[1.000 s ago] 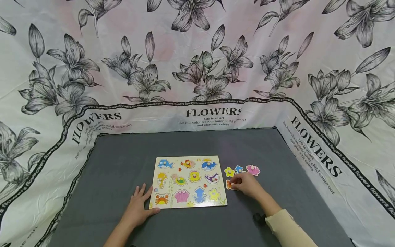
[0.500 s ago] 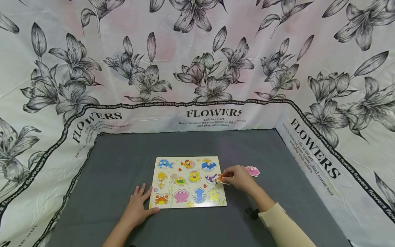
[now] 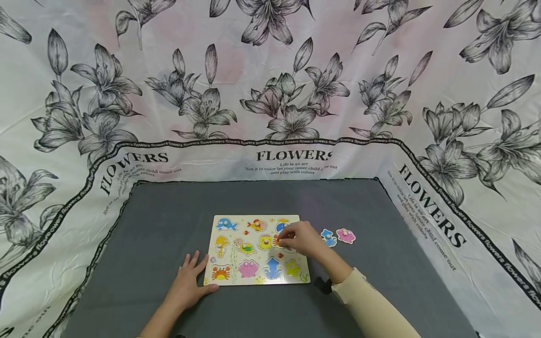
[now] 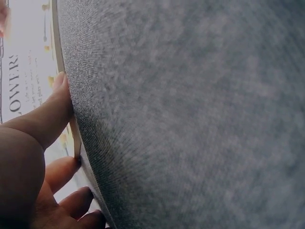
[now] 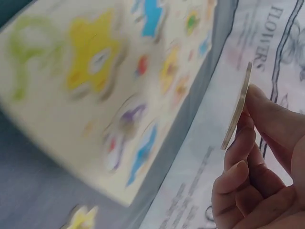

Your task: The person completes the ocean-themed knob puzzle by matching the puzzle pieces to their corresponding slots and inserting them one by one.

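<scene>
A pale wooden puzzle board [image 3: 236, 236] with colourful sea animals lies on the grey cloth. My left hand [image 3: 190, 284] rests at its lower left corner, fingers spread along the left side and thumb at the front edge. Thumb and fingers of my right hand [image 3: 303, 237] pinch an orange crab puzzle piece [image 3: 276, 240] above the board's right half. In the right wrist view that thin piece [image 5: 238, 107] is seen edge-on, apart from the board. The hand hides part of the blue whale and the purple animal at the board's right side.
Right of the board lie a blue puzzle piece [image 3: 328, 238] and a pink shell piece [image 3: 346, 235]. A yellow star piece [image 5: 82, 218] shows beside the board in the right wrist view. Flower-printed cloth [image 3: 291, 159] borders the grey surface.
My right hand has picked up the crab piece from the cloth right of the board and carried it left over the board. The left hand has stayed in place.
</scene>
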The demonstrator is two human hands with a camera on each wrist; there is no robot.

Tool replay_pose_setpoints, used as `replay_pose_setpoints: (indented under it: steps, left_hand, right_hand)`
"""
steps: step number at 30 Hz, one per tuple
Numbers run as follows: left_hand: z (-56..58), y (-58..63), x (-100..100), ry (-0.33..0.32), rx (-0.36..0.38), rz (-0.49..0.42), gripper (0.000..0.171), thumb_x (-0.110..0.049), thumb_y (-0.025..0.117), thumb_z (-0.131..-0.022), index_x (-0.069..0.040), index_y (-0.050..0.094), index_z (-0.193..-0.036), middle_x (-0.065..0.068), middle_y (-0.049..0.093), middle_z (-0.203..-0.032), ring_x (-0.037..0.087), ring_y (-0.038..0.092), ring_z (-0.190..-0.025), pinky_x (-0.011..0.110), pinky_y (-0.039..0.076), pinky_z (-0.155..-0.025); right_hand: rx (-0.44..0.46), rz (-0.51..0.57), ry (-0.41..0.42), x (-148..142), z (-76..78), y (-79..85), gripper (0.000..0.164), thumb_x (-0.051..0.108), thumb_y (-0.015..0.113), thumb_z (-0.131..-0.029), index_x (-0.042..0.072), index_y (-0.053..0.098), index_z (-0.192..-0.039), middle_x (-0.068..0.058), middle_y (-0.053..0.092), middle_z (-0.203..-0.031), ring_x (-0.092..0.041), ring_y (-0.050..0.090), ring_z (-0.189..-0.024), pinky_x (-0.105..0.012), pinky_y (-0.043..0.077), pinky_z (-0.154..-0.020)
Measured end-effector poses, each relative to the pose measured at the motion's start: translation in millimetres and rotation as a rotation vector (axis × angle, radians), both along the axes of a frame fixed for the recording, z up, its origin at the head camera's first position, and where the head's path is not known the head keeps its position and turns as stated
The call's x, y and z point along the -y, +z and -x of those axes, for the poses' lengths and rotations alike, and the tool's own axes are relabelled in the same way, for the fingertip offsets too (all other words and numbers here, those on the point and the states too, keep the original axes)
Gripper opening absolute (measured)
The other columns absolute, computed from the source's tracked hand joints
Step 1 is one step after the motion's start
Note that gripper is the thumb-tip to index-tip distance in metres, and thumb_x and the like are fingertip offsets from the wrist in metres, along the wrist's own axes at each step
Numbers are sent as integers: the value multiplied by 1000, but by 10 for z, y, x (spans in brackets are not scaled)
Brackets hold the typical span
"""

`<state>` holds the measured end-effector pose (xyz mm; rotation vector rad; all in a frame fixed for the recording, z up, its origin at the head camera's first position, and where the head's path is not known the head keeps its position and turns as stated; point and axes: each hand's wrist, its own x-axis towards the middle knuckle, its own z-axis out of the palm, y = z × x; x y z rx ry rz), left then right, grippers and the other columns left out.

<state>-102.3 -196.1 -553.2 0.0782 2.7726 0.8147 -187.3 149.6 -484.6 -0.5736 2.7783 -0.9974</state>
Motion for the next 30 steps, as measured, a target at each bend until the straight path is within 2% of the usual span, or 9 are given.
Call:
replay_pose_setpoints:
  steps: [7,14,23,30]
  left_hand:
    - [4,5,13,-1,-4,-6,103,-52,85,-73,-6,41,-155,29,23,-162,52,9,-151,71,16,-117]
    - [-1,-16,17,-3,-3,-4,103,-54,85,-73,-7,41,-155,29,23,-162,53,10,-151,72,17,-116]
    - [-74,0,145,30,-10,13,101,-52,84,-74,-7,42,-155,28,24,-162,53,10,-151,72,18,-116]
    - [-56,-11,76,4,-65,-34,100,-52,84,-74,-7,44,-153,29,26,-162,53,14,-150,70,21,-116]
  right_hand:
    - [-3,12,104,432,-45,55,6,22,81,-87,18,82,-91,10,73,-82,-3,61,-71,-23,51,-62]
    - [45,-3,154,874,-114,-34,5,23,82,-87,18,81,-88,12,74,-81,0,59,-69,-19,51,-64]
    - [13,-29,265,1306,-163,-98,5,26,80,-88,20,81,-89,14,74,-84,3,58,-69,-15,50,-66]
    - [-3,-91,252,1431,-207,-248,4,24,82,-86,21,82,-88,14,74,-84,2,56,-71,-16,49,-67]
